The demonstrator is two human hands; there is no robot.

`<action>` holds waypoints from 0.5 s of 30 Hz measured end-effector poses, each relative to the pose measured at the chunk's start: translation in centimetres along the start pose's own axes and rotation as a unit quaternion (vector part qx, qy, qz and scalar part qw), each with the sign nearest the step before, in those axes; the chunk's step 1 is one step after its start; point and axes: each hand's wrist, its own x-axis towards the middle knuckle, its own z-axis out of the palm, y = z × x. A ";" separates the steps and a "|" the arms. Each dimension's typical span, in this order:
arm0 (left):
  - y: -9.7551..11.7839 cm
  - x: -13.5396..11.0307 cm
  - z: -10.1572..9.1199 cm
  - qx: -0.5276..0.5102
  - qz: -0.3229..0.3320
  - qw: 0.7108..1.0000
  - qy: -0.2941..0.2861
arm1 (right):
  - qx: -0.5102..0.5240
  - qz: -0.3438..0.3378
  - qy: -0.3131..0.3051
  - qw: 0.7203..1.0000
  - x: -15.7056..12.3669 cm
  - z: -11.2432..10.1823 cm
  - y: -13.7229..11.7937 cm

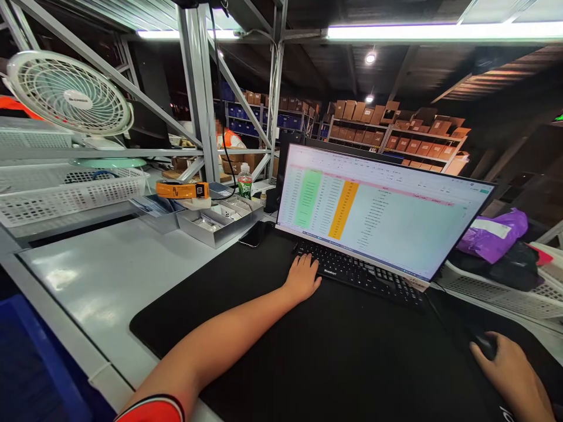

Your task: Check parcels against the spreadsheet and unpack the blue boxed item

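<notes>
My left hand point(303, 276) rests on the left end of a black keyboard point(352, 271), its fingers stretched over the keys and holding nothing. At the right, my right hand point(512, 366) is wrapped over a black computer mouse point(486, 344) on a large black desk mat point(334, 351). Behind the keyboard stands a monitor point(409, 225), tilted in the view, showing a spreadsheet with one green and one orange column. A dark phone point(257, 234) lies to the left of the monitor.
A grey tray point(220, 237) of small items, an orange box point(182, 190) and a bottle point(244, 183) stand at the back left. A fan point(73, 97) sits above a white basket point(70, 202). Purple and black bags fill a white basket point(479, 285) at right. A person point(231, 139) is behind.
</notes>
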 end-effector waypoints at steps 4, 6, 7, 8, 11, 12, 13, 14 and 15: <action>0.0 0.0 0.1 0.002 0.003 1.000 -0.001 | 0.027 -0.010 -0.010 1.000 -0.2 -0.2 -0.3; -0.1 0.0 0.2 0.003 0.004 1.000 0.002 | 0.040 -0.012 -0.015 0.999 -0.2 -0.5 -0.6; -0.1 0.0 0.3 0.003 0.003 1.000 0.003 | 0.044 -0.012 -0.017 0.999 -0.3 -0.6 -0.7; -0.1 0.0 0.3 0.002 0.002 1.000 0.003 | 0.047 -0.011 -0.017 0.999 -0.3 -0.7 -0.9; -0.1 0.0 0.3 -0.011 -0.001 1.000 0.000 | 0.049 -0.013 -0.020 0.998 -0.3 -0.9 -1.0; -0.1 0.0 0.3 -0.015 -0.003 1.000 -0.002 | 0.049 -0.014 -0.023 0.998 -0.3 -0.9 -0.9; 0.0 0.0 0.2 -0.018 -0.003 1.000 -0.005 | 0.046 -0.016 -0.025 0.998 -0.3 -0.9 -0.8; 0.0 0.1 0.1 -0.018 -0.004 1.000 -0.007 | 0.043 -0.016 -0.025 0.999 -0.3 -0.8 -0.8; 0.0 0.1 0.0 -0.016 -0.005 1.000 -0.009 | 0.038 -0.016 -0.020 0.999 -0.3 -0.7 -0.7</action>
